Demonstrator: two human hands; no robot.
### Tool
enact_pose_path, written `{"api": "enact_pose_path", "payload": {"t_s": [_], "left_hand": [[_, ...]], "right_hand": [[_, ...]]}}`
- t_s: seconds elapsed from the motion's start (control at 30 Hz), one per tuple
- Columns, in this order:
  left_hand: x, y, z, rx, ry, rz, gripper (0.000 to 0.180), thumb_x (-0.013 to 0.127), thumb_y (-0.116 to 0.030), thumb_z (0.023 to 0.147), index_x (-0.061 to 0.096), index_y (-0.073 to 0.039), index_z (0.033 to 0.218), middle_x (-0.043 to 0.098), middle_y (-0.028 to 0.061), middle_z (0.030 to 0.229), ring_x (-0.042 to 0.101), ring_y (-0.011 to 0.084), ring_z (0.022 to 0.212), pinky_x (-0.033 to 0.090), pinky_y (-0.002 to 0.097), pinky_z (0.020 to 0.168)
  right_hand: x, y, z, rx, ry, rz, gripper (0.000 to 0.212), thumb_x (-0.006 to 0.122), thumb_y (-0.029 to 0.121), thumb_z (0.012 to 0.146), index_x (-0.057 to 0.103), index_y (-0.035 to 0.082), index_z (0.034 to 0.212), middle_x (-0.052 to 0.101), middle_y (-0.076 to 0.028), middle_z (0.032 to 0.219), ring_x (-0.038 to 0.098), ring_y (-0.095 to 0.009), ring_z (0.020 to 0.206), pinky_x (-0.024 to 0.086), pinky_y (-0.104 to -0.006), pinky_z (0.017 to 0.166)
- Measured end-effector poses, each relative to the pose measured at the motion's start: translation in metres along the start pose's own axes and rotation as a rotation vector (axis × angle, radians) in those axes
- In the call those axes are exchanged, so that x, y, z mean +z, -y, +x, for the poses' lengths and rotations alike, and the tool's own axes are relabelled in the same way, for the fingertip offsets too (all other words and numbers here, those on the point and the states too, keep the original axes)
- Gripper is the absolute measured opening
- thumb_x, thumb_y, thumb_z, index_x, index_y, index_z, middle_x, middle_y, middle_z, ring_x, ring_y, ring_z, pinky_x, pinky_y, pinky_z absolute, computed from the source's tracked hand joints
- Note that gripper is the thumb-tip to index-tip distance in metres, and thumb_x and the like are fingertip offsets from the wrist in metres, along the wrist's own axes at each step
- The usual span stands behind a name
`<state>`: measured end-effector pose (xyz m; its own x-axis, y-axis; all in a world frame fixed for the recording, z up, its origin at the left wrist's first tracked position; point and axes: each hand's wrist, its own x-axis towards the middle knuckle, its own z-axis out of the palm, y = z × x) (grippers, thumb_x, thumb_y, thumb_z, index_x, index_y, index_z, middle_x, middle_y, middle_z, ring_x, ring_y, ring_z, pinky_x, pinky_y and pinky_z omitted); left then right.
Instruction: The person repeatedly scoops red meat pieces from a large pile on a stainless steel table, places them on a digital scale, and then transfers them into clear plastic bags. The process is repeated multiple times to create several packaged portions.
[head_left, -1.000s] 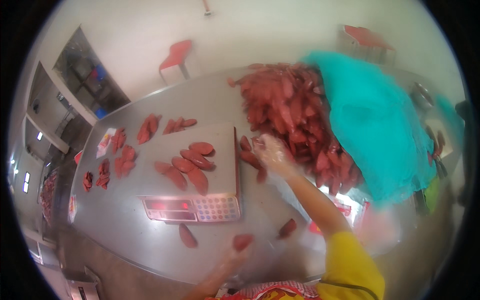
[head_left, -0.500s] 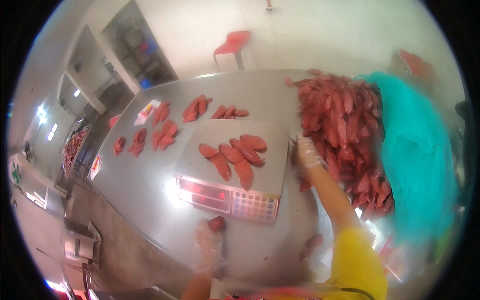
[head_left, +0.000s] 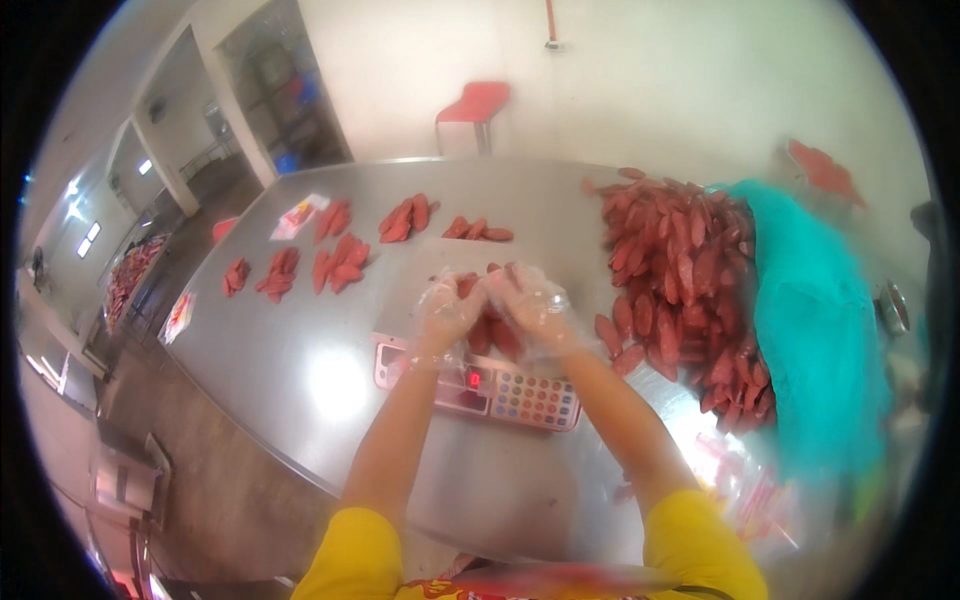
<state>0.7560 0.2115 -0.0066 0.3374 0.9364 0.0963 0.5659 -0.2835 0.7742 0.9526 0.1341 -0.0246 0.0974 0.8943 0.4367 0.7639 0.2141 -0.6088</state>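
A digital scale (head_left: 535, 400) with a pink-white front and a flat metal plate stands on the steel table. On its plate lies a small cluster of plump red sausages (head_left: 492, 335). Both my hands wear clear plastic gloves and close in around this cluster. My left hand (head_left: 448, 315) curls round its left side, and my right hand (head_left: 532, 308) grips from the right. The fingertips nearly meet at the top, so part of the cluster is hidden. A red figure glows on the display, partly covered by my left forearm.
A large heap of red sausages (head_left: 685, 270) spills from a teal bag (head_left: 815, 330) on the right. Several small groups, such as this sausage group (head_left: 342, 264), lie at the left and back of the steel table (head_left: 270, 390). A red stool (head_left: 474, 103) stands beyond.
My right hand has left the heap and my left hand has risen from the table's front; both now meet over the scale. The sausages there have been drawn together.
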Motion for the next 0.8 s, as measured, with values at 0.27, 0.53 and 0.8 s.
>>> {"api": "enact_pose_path", "payload": {"t_s": [0.27,0.53,0.8], "left_hand": [[-0.108,0.131,0.009,0.171,-0.315,-0.529,0.049,0.056,-0.040,0.104,0.058,-0.005,0.138,0.068,0.0123,0.123,0.066,0.0274,0.106,0.051,0.0410,0.094],[-0.216,0.217,-0.038,-0.119,-0.518,-0.655,0.049,0.064,-0.040,0.101,0.063,0.000,0.129,0.069,0.0115,0.107,0.064,0.0168,0.086,0.052,0.0303,0.073],[-0.227,0.284,-0.040,-0.193,-0.507,-0.602,0.047,0.064,-0.039,0.100,0.066,0.000,0.126,0.071,0.0114,0.105,0.063,0.0145,0.080,0.052,0.0285,0.071]], "right_hand": [[-0.039,-0.121,-0.096,0.238,-0.162,-0.914,0.019,0.065,0.022,0.089,0.065,0.004,0.095,0.069,-0.018,0.084,0.069,-0.039,0.079,0.055,-0.0493,0.070],[0.018,-0.152,-0.155,0.492,-0.319,-0.751,0.015,0.063,0.018,0.089,0.063,0.004,0.092,0.069,-0.021,0.085,0.068,-0.042,0.081,0.055,-0.0498,0.071],[-0.079,-0.135,-0.195,0.444,-0.209,-0.957,0.020,0.060,0.020,0.090,0.070,0.004,0.084,0.072,-0.018,0.092,0.069,-0.040,0.086,0.055,-0.0465,0.078]]}}
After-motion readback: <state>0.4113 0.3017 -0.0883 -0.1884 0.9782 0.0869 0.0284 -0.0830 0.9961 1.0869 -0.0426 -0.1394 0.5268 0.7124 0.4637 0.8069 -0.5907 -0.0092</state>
